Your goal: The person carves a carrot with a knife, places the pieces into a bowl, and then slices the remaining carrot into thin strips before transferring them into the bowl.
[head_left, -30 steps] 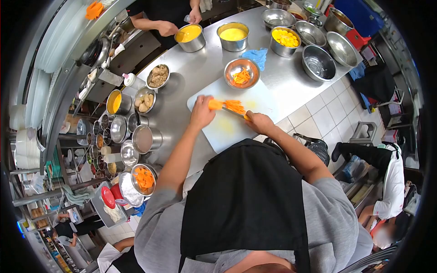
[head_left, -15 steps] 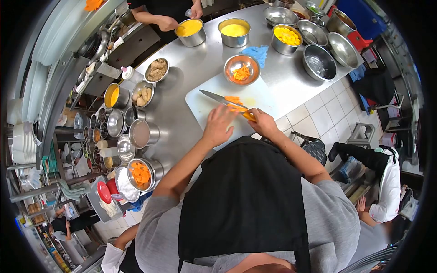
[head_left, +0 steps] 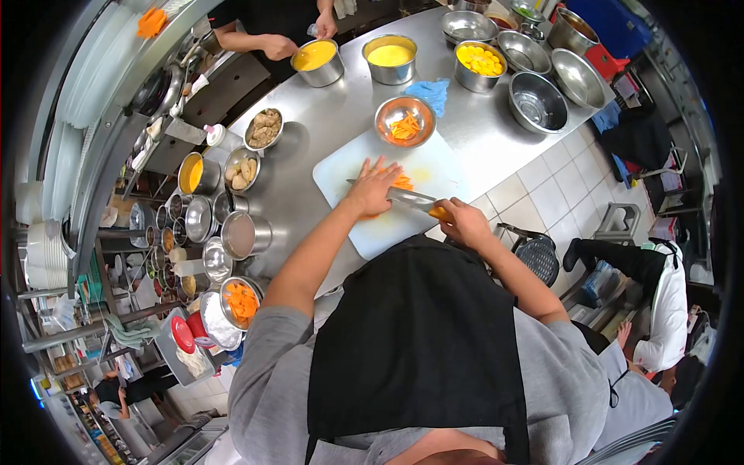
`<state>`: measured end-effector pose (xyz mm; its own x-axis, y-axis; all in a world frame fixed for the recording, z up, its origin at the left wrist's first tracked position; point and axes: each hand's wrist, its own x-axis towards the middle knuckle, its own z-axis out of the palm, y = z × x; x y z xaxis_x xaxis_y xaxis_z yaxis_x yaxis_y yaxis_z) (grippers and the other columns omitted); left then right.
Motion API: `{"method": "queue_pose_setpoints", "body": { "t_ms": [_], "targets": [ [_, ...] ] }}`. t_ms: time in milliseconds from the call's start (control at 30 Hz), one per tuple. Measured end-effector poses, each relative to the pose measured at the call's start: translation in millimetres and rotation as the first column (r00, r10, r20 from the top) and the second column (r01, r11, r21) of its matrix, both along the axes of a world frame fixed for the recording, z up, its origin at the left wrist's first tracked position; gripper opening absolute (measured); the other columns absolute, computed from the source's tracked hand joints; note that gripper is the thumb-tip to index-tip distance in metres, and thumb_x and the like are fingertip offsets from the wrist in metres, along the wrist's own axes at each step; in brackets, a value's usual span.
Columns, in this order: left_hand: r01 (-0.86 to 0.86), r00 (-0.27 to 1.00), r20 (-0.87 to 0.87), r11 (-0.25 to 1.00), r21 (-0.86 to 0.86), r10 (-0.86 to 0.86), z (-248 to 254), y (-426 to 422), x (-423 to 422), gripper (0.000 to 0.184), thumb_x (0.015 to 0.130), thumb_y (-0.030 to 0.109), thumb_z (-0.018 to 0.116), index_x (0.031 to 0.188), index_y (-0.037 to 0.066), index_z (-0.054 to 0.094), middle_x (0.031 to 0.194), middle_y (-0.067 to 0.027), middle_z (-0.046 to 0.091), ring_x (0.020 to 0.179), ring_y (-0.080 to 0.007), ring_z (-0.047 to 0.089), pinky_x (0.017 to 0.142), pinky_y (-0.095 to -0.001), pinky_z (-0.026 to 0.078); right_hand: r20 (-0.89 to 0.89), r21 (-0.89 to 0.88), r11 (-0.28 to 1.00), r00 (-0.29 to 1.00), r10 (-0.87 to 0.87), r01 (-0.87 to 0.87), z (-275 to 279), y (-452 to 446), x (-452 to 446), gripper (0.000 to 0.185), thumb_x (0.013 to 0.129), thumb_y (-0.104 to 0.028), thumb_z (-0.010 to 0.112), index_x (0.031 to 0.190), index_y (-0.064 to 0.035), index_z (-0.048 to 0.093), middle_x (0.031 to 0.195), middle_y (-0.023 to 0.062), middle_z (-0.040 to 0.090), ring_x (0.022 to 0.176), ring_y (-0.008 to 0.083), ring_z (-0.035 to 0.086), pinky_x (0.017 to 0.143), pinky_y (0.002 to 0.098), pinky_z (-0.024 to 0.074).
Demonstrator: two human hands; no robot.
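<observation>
My right hand (head_left: 465, 223) is wrapped round the yellow handle of a knife (head_left: 412, 199), whose blade points left over the white cutting board (head_left: 341, 164). My left hand (head_left: 373, 188) lies with fingers spread over the blade's far part and the board, hiding some of the blade. Orange strips (head_left: 402, 181) lie on the board just right of my left fingers, and a bit of orange shows below that palm. Beyond the board's far edge stands a steel bowl (head_left: 405, 122) with more orange strips in it.
A person's hands (head_left: 279, 47) are at a pot of yellow liquid (head_left: 318, 62). Another yellow-filled pot (head_left: 390, 60), a blue cloth (head_left: 428, 94) and a dark steel bowl (head_left: 538, 103) stand along the far side. A bowl of orange slices (head_left: 241, 303) is at left.
My left hand has gone from blurred motion below the blade to lying over it. The knife and my right hand have shifted slightly right and nearer to me.
</observation>
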<state>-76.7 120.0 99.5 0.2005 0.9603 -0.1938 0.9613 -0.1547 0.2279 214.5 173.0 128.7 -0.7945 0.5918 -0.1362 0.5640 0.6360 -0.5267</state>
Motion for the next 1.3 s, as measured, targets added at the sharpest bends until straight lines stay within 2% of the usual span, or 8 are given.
{"method": "queue_pose_setpoints", "body": {
  "t_ms": [133, 200, 333, 600, 667, 700, 767, 1300],
  "targets": [
    [-0.268, 0.961, 0.096, 0.957, 0.114, 0.258, 5, -13, 6, 0.093, 0.079, 0.025, 0.076, 0.157, 0.006, 0.029, 0.165, -0.0194, 0.023, 0.153, -0.0424, 0.016, 0.124, -0.0543, 0.015, -0.05, -0.117, 0.988, 0.993, -0.11, 0.104, 1, 6, 25, 0.036, 0.092, -0.026, 0.066, 0.126, -0.0151, 0.06, 0.105, 0.0174, 0.068, 0.094, 0.0382, 0.068, 0.082, 0.0469, 0.0556],
    [-0.61, 0.703, 0.603, 0.754, 0.241, 0.376, -26, -25, 19, 0.097, 0.083, 0.026, 0.077, 0.157, 0.001, 0.021, 0.163, -0.0279, 0.019, 0.152, -0.0461, 0.016, 0.125, -0.0514, 0.016, -0.054, -0.117, 0.984, 0.988, -0.143, 0.136, -14, 12, 34, 0.035, 0.093, -0.027, 0.066, 0.126, -0.0149, 0.061, 0.105, 0.0177, 0.069, 0.094, 0.0383, 0.068, 0.082, 0.047, 0.0554],
    [-0.818, 0.384, 0.733, 0.575, -0.012, 0.562, -79, -21, 77, 0.099, 0.088, 0.029, 0.076, 0.157, -0.005, 0.014, 0.16, -0.034, 0.019, 0.151, -0.0461, 0.017, 0.125, -0.0496, 0.016, -0.046, -0.1, 0.98, 0.983, -0.176, 0.17, -36, 25, 38, 0.034, 0.095, -0.029, 0.065, 0.125, -0.0131, 0.064, 0.103, 0.0199, 0.07, 0.094, 0.0398, 0.068, 0.083, 0.0473, 0.0549],
    [-0.886, 0.433, 0.623, 0.435, 0.161, 0.652, -104, 26, 86, 0.092, 0.092, 0.031, 0.069, 0.156, -0.007, 0.014, 0.158, -0.0372, 0.02, 0.149, -0.0494, 0.02, 0.123, -0.052, 0.018, -0.084, -0.34, 0.933, 0.984, -0.154, 0.117, -63, 61, 29, 0.039, 0.098, -0.031, 0.064, 0.127, -0.0051, 0.062, 0.095, 0.0182, 0.071, 0.089, 0.0338, 0.07, 0.081, 0.0428, 0.0541],
    [-0.877, 0.456, 0.637, 0.434, 0.205, 0.621, -107, 31, 84, 0.088, 0.093, 0.03, 0.067, 0.156, -0.007, 0.017, 0.158, -0.0364, 0.021, 0.148, -0.0491, 0.021, 0.123, -0.0521, 0.019, 0.043, -0.652, 0.742, 0.984, -0.172, 0.158, -45, 64, 22, 0.041, 0.102, -0.035, 0.061, 0.132, -0.0084, 0.059, 0.075, 0.0074, 0.062, 0.06, 0.0152, 0.061, 0.054, 0.031, 0.0512],
    [-0.879, 0.456, 0.643, 0.424, 0.218, 0.615, -108, 33, 85, 0.082, 0.094, 0.028, 0.066, 0.154, -0.008, 0.023, 0.158, -0.0347, 0.024, 0.147, -0.0484, 0.023, 0.122, -0.0521, 0.021, 0.047, -0.655, 0.74, 0.985, -0.166, 0.155, -54, 66, 22, 0.041, 0.102, -0.035, 0.061, 0.132, -0.0084, 0.059, 0.075, 0.0074, 0.062, 0.06, 0.0152, 0.061, 0.054, 0.031, 0.0512],
    [-0.884, 0.451, 0.647, 0.408, 0.228, 0.616, -108, 36, 88, 0.077, 0.095, 0.027, 0.065, 0.152, -0.008, 0.028, 0.157, -0.033, 0.026, 0.147, -0.0478, 0.026, 0.122, -0.052, 0.023, 0.002, -0.886, 0.451, 0.972, -0.233, 0.11, -80, 67, 20, 0.044, 0.102, -0.035, 0.061, 0.138, -0.0092, 0.055, 0.072, -0.0007, 0.053, 0.051, 0.0061, 0.048, 0.043, 0.0239, 0.0403],
    [-0.93, 0.35, 0.72, 0.128, 0.345, 0.599, -78, 39, 92, 0.043, 0.098, 0.003, 0.05, 0.139, -0.007, 0.046, 0.146, -0.0253, 0.043, 0.135, -0.0428, 0.044, 0.113, -0.048, 0.037, -0.108, -0.978, 0.199, 0.968, -0.228, -0.063, -67, 33, -15, 0.035, 0.105, -0.026, 0.057, 0.136, -0.0107, 0.053, 0.071, -0.0005, 0.052, 0.046, 0.0071, 0.046, 0.039, 0.0227, 0.0375]
  ]
}}
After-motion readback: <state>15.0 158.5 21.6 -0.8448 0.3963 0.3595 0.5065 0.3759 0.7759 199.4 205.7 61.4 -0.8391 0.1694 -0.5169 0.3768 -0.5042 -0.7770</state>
